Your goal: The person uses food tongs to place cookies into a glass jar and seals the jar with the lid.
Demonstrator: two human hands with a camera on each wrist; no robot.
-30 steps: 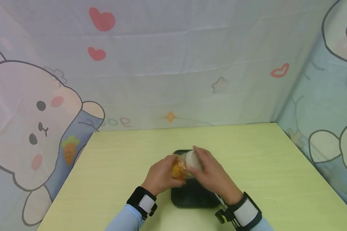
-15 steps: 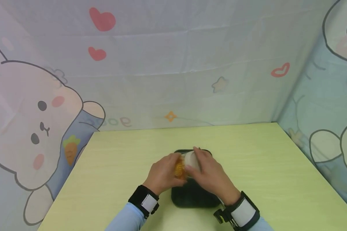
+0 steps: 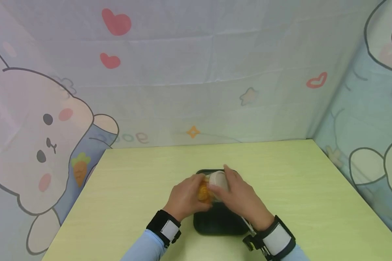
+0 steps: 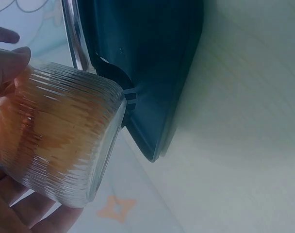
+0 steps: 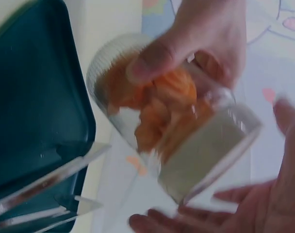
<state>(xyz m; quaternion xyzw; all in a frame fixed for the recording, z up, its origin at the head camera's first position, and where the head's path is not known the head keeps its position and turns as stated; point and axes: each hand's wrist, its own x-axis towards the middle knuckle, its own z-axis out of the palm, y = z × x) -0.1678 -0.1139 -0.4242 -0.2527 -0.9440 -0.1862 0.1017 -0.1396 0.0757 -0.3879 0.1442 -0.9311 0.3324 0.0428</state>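
In the head view, my left hand [image 3: 187, 197] holds a clear ribbed jar [image 3: 203, 192] with orange pieces inside, tipped on its side over a dark tray [image 3: 219, 222]. Its white lid [image 3: 218, 179] faces right, toward my right hand [image 3: 245, 199]. The right wrist view shows the jar [image 5: 155, 114] gripped with the left thumb across its side. Around the lid [image 5: 210, 145] the right fingers [image 5: 162, 223] are spread and loose, with a gap between thumb and lid. Ribbed walls of the jar [image 4: 65, 131] fill the near part of the left wrist view.
The dark green tray [image 5: 36, 97] carries shiny metal utensils [image 5: 45, 182]; one black tined end [image 4: 123, 82] shows in the left wrist view. A pale yellow table [image 3: 143, 174] spreads around it, backed by a printed cloth [image 3: 189, 65].
The jar and left hand have shifted slightly right. My right hand has turned a little about the lid, its fingers changing position, with the jar still held over the tray.
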